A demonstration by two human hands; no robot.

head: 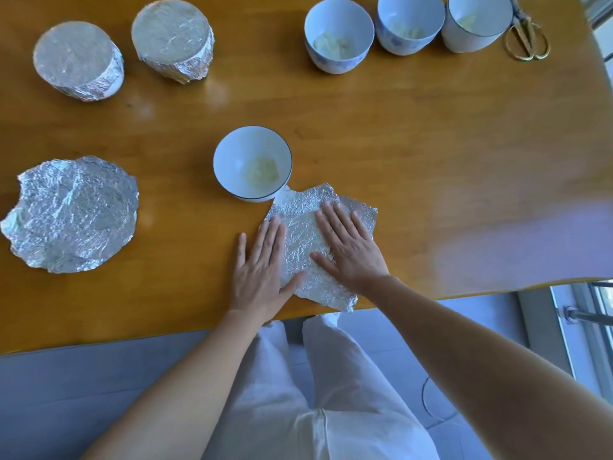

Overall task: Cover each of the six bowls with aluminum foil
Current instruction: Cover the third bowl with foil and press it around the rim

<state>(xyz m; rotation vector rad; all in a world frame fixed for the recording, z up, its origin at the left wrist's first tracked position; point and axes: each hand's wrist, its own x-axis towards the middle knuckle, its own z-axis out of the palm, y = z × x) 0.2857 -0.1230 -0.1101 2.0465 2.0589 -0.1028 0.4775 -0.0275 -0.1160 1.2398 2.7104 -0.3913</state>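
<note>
A crinkled foil sheet lies flat near the table's front edge. My left hand presses its left side with straight fingers, and my right hand presses flat on its right half. An uncovered white bowl with a dark rim stands just behind the sheet, touching its far corner. Two foil-covered bowls stand at the far left. Three uncovered bowls line the far right.
A second, rounded foil sheet lies loose at the left. Gold-handled scissors rest at the far right corner. The wooden table ends just below my hands, with floor and my white trousers beyond its edge.
</note>
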